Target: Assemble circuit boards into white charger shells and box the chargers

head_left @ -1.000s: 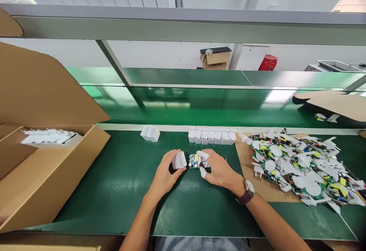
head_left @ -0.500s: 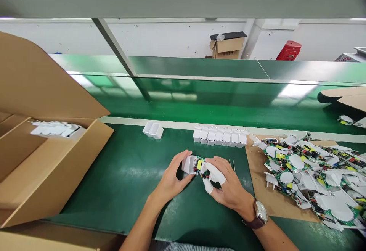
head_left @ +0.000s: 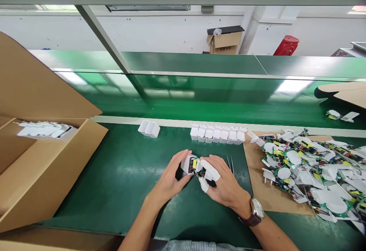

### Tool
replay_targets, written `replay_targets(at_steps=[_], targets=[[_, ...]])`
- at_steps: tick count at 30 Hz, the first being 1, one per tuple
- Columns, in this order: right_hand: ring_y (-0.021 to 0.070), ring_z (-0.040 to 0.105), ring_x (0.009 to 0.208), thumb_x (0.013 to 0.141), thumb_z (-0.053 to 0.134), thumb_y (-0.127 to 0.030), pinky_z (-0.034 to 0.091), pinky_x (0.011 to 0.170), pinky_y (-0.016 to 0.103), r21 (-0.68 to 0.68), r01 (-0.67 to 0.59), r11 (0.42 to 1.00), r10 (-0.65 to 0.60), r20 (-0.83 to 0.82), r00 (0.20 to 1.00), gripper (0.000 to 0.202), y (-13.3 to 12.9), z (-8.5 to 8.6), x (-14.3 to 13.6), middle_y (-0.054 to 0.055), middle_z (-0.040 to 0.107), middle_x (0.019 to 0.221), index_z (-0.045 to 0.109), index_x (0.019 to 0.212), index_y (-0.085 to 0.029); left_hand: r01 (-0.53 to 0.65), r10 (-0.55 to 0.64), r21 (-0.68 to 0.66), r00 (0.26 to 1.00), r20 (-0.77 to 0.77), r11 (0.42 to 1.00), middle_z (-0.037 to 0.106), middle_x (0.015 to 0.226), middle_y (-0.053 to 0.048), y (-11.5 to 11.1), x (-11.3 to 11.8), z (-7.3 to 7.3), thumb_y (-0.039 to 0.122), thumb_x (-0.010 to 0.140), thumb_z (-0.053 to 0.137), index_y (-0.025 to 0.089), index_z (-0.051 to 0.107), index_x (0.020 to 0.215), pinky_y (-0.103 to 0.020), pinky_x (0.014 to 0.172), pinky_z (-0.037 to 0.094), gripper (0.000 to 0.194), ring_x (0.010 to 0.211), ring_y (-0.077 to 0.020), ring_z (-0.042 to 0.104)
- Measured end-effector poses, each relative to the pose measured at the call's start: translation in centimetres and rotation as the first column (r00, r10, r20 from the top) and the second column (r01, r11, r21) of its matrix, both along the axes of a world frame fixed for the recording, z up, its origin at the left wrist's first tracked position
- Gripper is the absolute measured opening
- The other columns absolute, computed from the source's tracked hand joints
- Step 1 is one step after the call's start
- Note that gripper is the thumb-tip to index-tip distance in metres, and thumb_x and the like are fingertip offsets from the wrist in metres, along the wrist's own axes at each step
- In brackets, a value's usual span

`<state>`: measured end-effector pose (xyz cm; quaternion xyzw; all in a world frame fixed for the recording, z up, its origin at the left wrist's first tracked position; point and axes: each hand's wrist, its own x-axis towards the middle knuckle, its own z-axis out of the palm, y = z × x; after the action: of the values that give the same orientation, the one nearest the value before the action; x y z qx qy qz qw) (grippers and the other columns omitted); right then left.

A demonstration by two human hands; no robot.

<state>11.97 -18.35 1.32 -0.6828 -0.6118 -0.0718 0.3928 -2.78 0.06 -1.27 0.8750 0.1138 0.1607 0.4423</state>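
Near the middle of the green table, my left hand (head_left: 173, 172) grips a small white housing (head_left: 186, 164) between thumb and fingers. My right hand (head_left: 220, 180), with white covers on its thumb and a finger and a watch on the wrist, holds a circuit board (head_left: 196, 166) with green, black and yellow parts. The board's left end is at the housing's open side, partly inside it. Behind my hands stands a row of several white housings (head_left: 217, 134). Two more white housings (head_left: 149, 129) stand further left.
An open cardboard box (head_left: 61, 167) with white parts is at the left. On a cardboard sheet (head_left: 257, 190) at the right lies a heap of circuit boards with white parts (head_left: 303, 167). Tweezers (head_left: 230, 165) lie behind my right hand. A green ledge (head_left: 177, 108) runs behind the table.
The circuit board and my right hand have moved slightly left toward the housing, and the board reaches deeper into it. The whole view has shifted slightly.
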Motion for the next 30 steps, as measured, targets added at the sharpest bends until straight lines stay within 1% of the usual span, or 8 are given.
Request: replay_targets(at_steps=[5, 8, 12, 20, 24, 30], targets=[[0.0315, 0.063, 0.121, 0.091, 0.053, -0.010, 0.058, 0.103, 0.057, -0.019, 0.008, 1.000, -0.008, -0.011, 1.000, 0.070, -0.04, -0.01, -0.16, 0.017, 0.065, 0.133, 0.031, 0.158, -0.016, -0.001, 0.001, 0.010, 1.000, 0.011, 1.000, 0.052, 0.155, -0.009, -0.05, 0.01, 0.09, 0.027, 0.098, 0.065, 0.034, 0.038, 0.155, -0.048, 0.121, 0.044, 0.063, 0.144, -0.0266, 0.050], [0.0320, 0.064, 0.121, 0.092, 0.052, -0.010, 0.058, 0.103, 0.057, -0.037, 0.013, 0.999, -0.014, -0.025, 1.000, 0.072, -0.05, -0.05, -0.23, 0.016, 0.065, 0.134, 0.028, 0.159, -0.019, 0.005, -0.005, 0.018, 1.000, 0.013, 1.000, 0.053, 0.154, -0.009, -0.04, 0.04, 0.02, 0.027, 0.098, 0.065, 0.035, 0.038, 0.155, -0.050, 0.121, 0.044, 0.063, 0.144, -0.0269, 0.050], [0.0323, 0.064, 0.122, 0.094, 0.051, -0.012, 0.059, 0.101, 0.058, -0.039, 0.002, 0.999, -0.003, -0.026, 1.000, 0.073, -0.04, -0.04, -0.16, 0.017, 0.064, 0.135, 0.023, 0.161, -0.021, 0.004, -0.004, 0.029, 1.000, 0.010, 1.000, 0.054, 0.154, -0.009, -0.04, 0.05, -0.12, 0.028, 0.097, 0.066, 0.034, 0.039, 0.154, -0.049, 0.119, 0.046, 0.063, 0.142, -0.0274, 0.053], [0.0322, 0.060, 0.126, 0.095, 0.053, -0.011, 0.058, 0.103, 0.058, -0.039, 0.000, 0.999, -0.001, -0.037, 0.999, 0.070, -0.27, -0.26, 0.07, 0.016, 0.063, 0.138, 0.028, 0.160, -0.020, -0.008, 0.008, 0.034, 1.000, 0.006, 0.999, 0.058, 0.150, -0.009, 0.06, -0.06, -0.32, 0.034, 0.098, 0.066, 0.034, 0.041, 0.152, -0.043, 0.116, 0.049, 0.059, 0.139, -0.0262, 0.057], [0.0317, 0.059, 0.128, 0.096, 0.054, -0.011, 0.056, 0.105, 0.057, -0.028, -0.011, 1.000, 0.010, -0.056, 0.998, 0.071, -0.36, -0.52, 0.16, 0.016, 0.062, 0.140, 0.028, 0.160, -0.021, 0.000, 0.000, 0.007, 1.000, -0.010, 1.000, 0.057, 0.150, -0.008, 0.20, -0.12, -0.47, 0.033, 0.098, 0.066, 0.034, 0.041, 0.151, -0.043, 0.118, 0.047, 0.059, 0.139, -0.0254, 0.056], [0.0327, 0.059, 0.128, 0.095, 0.055, -0.012, 0.055, 0.105, 0.059, -0.060, -0.015, 0.998, 0.010, -0.079, 0.997, 0.075, -0.40, -0.87, 0.27, 0.015, 0.060, 0.143, 0.024, 0.162, -0.024, 0.007, -0.008, -0.008, 1.000, -0.021, 1.000, 0.058, 0.149, -0.009, 0.25, -0.12, -0.28, 0.034, 0.098, 0.066, 0.033, 0.041, 0.151, -0.045, 0.117, 0.048, 0.059, 0.138, -0.0268, 0.057]])
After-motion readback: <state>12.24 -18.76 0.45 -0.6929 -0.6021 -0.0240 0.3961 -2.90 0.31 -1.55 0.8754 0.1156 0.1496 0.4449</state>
